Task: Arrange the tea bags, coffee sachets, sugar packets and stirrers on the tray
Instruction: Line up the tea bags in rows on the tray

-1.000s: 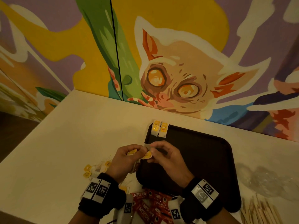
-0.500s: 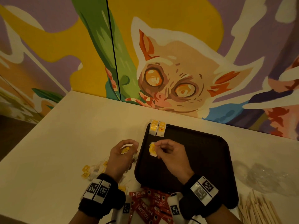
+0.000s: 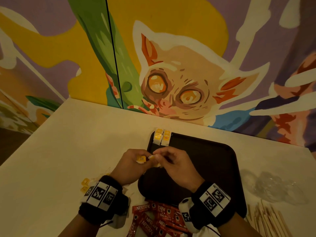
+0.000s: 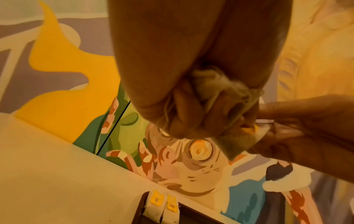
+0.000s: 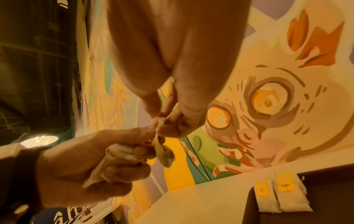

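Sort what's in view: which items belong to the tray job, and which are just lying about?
Job:
tray
two placed tea bags
tea bags in both hands
loose tea bags
coffee sachets
stirrers

Lying about:
clear plastic wrapper
wall mural

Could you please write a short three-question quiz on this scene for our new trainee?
1. True or false: two tea bags already lie side by side at the far left corner of the tray.
2. What does the left hand hold in its grip?
A. a wooden stirrer
B. crumpled tea bags
C. a coffee sachet
3. Fill in: the red coffee sachets lie at the tray's ____ edge, between the wrists.

Key: 1 true. 2 B, with a yellow tag showing; the right hand pinches the bundle too. 3 near.
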Tool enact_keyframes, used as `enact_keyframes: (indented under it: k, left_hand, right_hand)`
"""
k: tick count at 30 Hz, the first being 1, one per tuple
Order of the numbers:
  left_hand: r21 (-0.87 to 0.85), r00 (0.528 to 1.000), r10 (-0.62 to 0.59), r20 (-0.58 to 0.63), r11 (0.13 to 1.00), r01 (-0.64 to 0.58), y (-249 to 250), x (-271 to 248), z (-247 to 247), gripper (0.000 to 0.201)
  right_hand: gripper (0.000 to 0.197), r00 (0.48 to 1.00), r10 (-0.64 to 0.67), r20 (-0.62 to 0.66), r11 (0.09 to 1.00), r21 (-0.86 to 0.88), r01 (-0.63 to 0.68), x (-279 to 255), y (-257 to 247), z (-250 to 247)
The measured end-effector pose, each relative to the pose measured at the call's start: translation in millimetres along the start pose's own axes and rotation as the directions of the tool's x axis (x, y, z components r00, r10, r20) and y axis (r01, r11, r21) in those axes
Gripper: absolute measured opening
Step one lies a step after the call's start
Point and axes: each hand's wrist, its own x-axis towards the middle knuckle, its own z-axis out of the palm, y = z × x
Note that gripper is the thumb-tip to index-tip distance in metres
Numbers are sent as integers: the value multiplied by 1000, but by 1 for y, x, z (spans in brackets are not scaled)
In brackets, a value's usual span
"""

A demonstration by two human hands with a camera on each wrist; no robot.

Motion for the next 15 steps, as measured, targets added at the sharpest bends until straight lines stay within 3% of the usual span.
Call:
enact_keyframes:
  k: [4,9,15]
  left_hand:
    - [-47,997,-23,-72,999,20,2,0,2,17]
    - [-88,999,-1,-40,996,-3,5,-3,1,17]
    - [-81,999,22,-25,996,-24,2,-4,-2,13]
  right_hand:
    - [35,999,31,33,991,129,-35,-1,2,-1]
    - [15,997,-13,-78,998,62,18,2,3,-2]
    - [13,993,-15,-119,999,34,19,5,5,-2]
